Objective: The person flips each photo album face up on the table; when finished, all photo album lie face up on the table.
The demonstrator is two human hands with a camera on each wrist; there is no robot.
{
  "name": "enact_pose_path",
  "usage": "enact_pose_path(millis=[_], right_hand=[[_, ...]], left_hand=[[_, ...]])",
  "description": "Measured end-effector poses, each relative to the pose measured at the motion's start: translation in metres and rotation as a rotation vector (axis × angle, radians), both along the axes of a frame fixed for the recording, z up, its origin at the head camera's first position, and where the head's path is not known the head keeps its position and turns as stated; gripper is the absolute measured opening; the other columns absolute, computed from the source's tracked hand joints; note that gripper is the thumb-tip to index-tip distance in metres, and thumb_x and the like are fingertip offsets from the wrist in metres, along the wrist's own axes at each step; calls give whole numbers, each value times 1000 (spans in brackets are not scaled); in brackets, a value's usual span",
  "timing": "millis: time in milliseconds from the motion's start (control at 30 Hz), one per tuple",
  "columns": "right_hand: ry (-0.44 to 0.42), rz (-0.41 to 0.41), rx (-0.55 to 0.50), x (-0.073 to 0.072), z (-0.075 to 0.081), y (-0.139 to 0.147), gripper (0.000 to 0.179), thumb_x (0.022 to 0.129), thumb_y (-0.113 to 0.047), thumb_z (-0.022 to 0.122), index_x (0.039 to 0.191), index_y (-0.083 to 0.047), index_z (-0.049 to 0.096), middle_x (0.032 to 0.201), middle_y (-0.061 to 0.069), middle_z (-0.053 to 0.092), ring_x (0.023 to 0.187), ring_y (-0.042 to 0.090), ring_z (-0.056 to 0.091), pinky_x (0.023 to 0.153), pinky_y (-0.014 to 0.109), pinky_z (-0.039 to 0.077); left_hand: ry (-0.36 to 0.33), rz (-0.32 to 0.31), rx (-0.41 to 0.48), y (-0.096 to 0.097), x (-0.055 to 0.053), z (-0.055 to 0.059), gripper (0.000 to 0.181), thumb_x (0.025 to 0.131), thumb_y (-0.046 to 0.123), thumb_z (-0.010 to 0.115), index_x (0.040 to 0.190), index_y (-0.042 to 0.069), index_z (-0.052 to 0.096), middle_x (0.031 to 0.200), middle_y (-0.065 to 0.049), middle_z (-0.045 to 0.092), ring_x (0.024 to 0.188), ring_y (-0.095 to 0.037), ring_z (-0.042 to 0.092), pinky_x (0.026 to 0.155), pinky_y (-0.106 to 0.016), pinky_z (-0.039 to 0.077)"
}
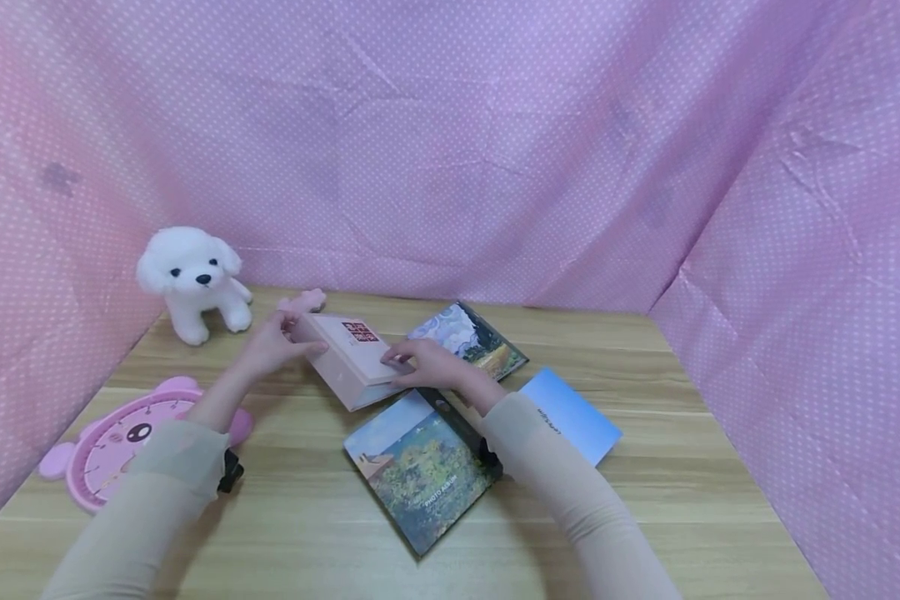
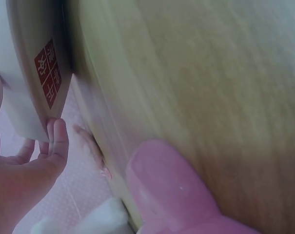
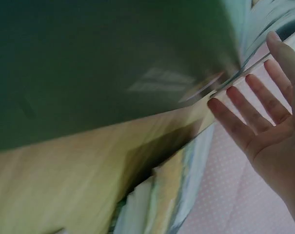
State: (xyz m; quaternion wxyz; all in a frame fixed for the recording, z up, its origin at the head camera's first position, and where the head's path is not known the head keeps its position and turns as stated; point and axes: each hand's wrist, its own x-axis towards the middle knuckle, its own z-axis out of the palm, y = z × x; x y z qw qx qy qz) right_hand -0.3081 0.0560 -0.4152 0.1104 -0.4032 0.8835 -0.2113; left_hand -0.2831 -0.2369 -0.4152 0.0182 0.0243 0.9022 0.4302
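Observation:
A thick cream book (image 1: 363,354) with a red square stamp on its cover is tilted in the middle of the table, spine toward me. My left hand (image 1: 279,343) grips its left end: in the left wrist view, the fingertips bend over the edge near the stamp (image 2: 49,73) and the thumb lies against the spine. At the opposite side, my right hand (image 1: 435,365) touches the book. The right wrist view has its fingers (image 3: 235,105) nearly straight and spread, tips at the cover's edge, with the thumb by the pages.
A photo album (image 1: 427,467) lies just in front. Behind the right hand is a book with a painted cover (image 1: 450,329); a blue booklet (image 1: 573,417) is farther right. A pink bear-shaped clock (image 1: 112,442), a white plush dog (image 1: 195,267) and a small pink object (image 1: 311,300) are on the left.

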Motion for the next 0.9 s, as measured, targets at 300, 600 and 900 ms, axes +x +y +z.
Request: enact_pose_path(millis=[300,600,900], right_hand=[[-51,-67,52,-8,-8,5,46,82,-33,73,125,-21,60,127,2,58,109,19,58,90,31,49],[-23,-81,94,-11,-10,6,49,81,-34,74,126,-19,60,128,2,57,106,16,56,90,29,47],[20,-70,132,-5,-7,2,51,81,-37,73,127,-20,59,137,3,51,122,19,49,99,33,43]], left_hand=[[-12,-58,-18,-3,-5,-8,93,75,44,76,136,-9,31,130,-31,41,112,-42,48,92,-50,47],[-34,-122,-36,-5,-7,-13,90,75,40,78,133,-10,30,128,-33,41,116,-47,44,98,-56,41],[-75,-198,-44,-11,-5,-11,96,76,38,77,139,-11,25,131,-34,41,117,-47,47,100,-57,39]])
